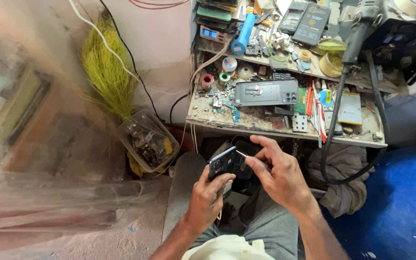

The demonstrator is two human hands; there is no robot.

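Phone (223, 162) sits over the lap, below the desk (266, 126), clamped in the left hand (207, 198). Right hand (279, 174) pinches a thin tool (242, 154) at its edge. Keep the phone steady; apply light, controlled tip pressure.

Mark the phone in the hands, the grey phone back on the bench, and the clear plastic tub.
phone (221, 162), head view, its dark back.
grey phone back (266, 92), head view, middle.
clear plastic tub (148, 140), head view, centre.
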